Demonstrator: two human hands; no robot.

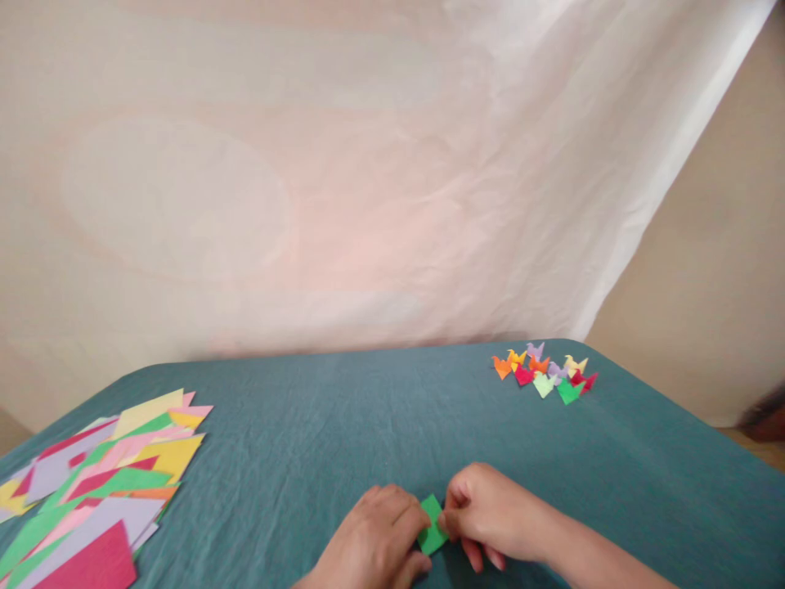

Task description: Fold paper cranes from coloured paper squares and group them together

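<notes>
A small green folded paper (432,523) lies at the near middle of the table, between my two hands. Its left edge is under the fingers of my left hand (381,536), which are bent and pressed together over it. From the right, my right hand (487,515) pinches the paper's right corner between thumb and index finger, with the other fingers curled below. The fingertips cover parts of both side edges, so the folds there are hidden.
Loose sheets of coloured paper (116,483) are spread in a pile at the left. Several small folded paper birds (540,372) in mixed colours stand at the far right. A dark green cloth covers the table (319,425). A pale sheet (368,180) hangs behind it.
</notes>
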